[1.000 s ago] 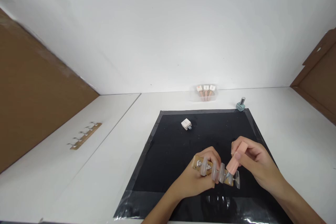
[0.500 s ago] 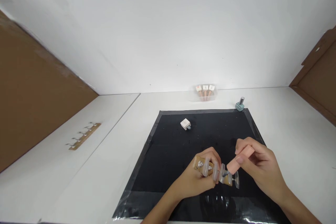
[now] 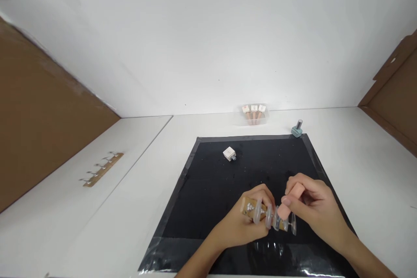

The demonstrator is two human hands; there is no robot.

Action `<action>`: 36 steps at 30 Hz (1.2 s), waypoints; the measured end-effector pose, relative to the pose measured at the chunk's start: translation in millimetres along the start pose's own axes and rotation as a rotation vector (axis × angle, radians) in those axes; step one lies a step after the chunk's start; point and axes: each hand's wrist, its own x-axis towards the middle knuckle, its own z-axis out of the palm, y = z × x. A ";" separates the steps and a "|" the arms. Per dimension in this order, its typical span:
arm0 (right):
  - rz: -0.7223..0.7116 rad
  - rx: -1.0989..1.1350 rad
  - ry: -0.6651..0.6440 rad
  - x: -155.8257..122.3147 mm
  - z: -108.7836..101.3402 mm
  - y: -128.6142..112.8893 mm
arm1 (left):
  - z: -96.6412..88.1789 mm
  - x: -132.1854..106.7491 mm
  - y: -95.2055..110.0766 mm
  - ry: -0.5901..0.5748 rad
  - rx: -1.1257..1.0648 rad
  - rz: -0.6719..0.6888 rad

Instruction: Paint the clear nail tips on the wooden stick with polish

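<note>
My left hand (image 3: 241, 225) is closed round a small wooden bar (image 3: 246, 205) that carries several clear false nail tips (image 3: 273, 220) on metal clips. It holds the bar just above the black mat (image 3: 215, 186). My right hand (image 3: 312, 208) pinches a peach-coloured brush cap (image 3: 289, 202), its tip down against one of the nail tips near the bar's right end.
A white bottle cap (image 3: 229, 153) lies on the mat's far left. A teal polish bottle (image 3: 296, 130) stands at the mat's far right corner. A clear tray with three peach bottles (image 3: 254, 114) sits by the wall. Another wooden clip bar (image 3: 100, 170) lies on the left table.
My right hand has tilted the peach cap more upright and drawn it slightly left, onto the nail tips. My left hand keeps the bar in nearly the same spot.
</note>
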 end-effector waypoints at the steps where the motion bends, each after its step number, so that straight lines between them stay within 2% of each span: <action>1: 0.004 -0.011 0.013 -0.3 0.4 0.7 | 0.2 0.0 0.5 -0.001 0.005 0.002; 6: -0.041 -0.053 0.116 -0.1 1.4 -1.1 | -1.7 -1.2 1.4 0.007 0.021 0.012; 13: -0.008 -0.039 0.022 0.0 1.8 0.1 | 0.3 0.7 -0.1 -0.002 0.038 -0.012; 19: -0.041 -0.085 0.160 -1.5 2.5 0.3 | -0.9 0.1 -0.2 0.000 0.065 0.007; 25: -0.027 -0.042 0.019 -2.0 2.6 1.7 | 1.6 0.9 -1.6 0.006 0.066 -0.039; 32: -0.073 -0.103 0.183 -2.2 1.8 2.2 | 1.8 1.3 -1.8 0.001 0.067 -0.009; 36: -0.043 -0.024 0.079 -2.0 2.8 0.8 | 0.6 1.5 -4.0 0.002 0.057 -0.012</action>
